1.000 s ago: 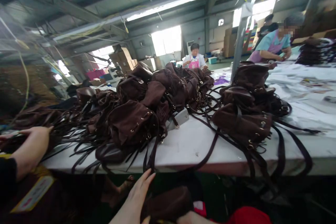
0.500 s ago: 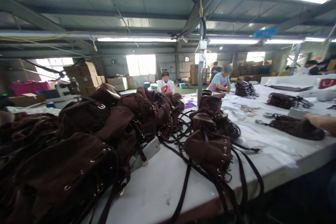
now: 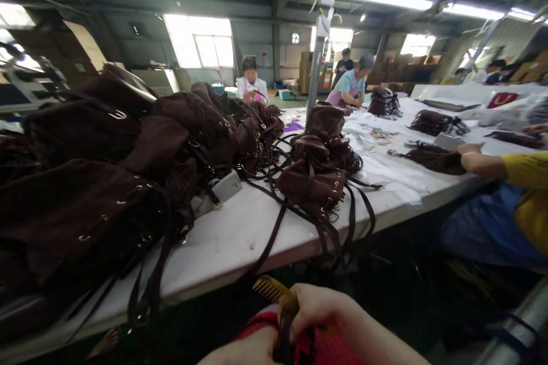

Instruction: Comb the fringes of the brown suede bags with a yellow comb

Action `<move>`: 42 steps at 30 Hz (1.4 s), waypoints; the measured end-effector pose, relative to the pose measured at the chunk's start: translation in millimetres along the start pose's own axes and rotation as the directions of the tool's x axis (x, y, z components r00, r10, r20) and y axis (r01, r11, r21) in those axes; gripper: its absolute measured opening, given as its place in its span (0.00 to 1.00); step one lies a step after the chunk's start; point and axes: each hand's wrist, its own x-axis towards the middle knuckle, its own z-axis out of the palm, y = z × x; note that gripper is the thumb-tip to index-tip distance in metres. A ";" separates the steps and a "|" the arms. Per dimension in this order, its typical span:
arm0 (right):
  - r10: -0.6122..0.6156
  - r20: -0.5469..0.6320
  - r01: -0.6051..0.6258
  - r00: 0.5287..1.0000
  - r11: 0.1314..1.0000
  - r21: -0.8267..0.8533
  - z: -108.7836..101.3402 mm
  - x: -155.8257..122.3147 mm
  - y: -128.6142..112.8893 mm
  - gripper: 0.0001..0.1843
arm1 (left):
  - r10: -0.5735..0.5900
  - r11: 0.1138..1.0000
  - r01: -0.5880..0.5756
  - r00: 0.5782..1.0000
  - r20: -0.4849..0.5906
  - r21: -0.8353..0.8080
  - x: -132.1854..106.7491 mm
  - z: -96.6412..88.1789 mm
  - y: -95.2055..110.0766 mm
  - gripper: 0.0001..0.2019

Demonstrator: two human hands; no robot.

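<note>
My right hand (image 3: pixel 319 311) is closed on an amber-coloured comb (image 3: pixel 270 290), its teeth pointing out to the left. Beside it, at the bottom edge, my left hand (image 3: pixel 250 348) is partly cut off and its fingers do not show clearly. Between both hands runs a dark brown strip (image 3: pixel 283 333), which looks like leather or fabric; its lower end is out of view. On the table in front, a brown drawstring bag (image 3: pixel 312 185) with metal eyelets lies with its long straps hanging over the edge. A large heap of similar brown bags (image 3: pixel 89 205) fills the left side.
The white table (image 3: pixel 218 239) stretches away to the right. A metal post (image 3: pixel 314 71) rises behind the bags. At right, a co-worker in a yellow sleeve (image 3: pixel 524 168) handles a brown bag (image 3: pixel 436 161). More people sit or stand across the table, near a stack of brown pieces (image 3: pixel 384 102).
The view has tilted downward and shifted. Both my hands and the comb have come into view at the bottom, and more of the co-worker at right shows.
</note>
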 end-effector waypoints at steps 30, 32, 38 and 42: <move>-0.130 -0.595 -0.454 0.793 0.524 -0.720 77.4 9.8 25.1 0.17 | 0.134 0.991 -0.128 0.950 -0.282 0.041 -33.7 4.3 -37.3 0.20; -0.087 -0.652 -0.531 0.753 0.504 -0.681 69.1 10.2 32.2 0.18 | 0.140 0.990 -0.135 0.957 -0.255 0.038 -32.0 2.0 -41.1 0.22; -0.028 -0.679 -0.568 0.734 0.523 -0.636 56.1 10.2 41.7 0.25 | 0.167 0.986 -0.160 0.954 -0.250 0.050 -26.0 -2.3 -47.4 0.23; 0.003 -0.669 -0.564 0.743 0.540 -0.625 54.3 14.5 46.6 0.24 | 0.139 0.989 -0.125 0.959 -0.245 0.073 -20.9 -1.1 -48.4 0.22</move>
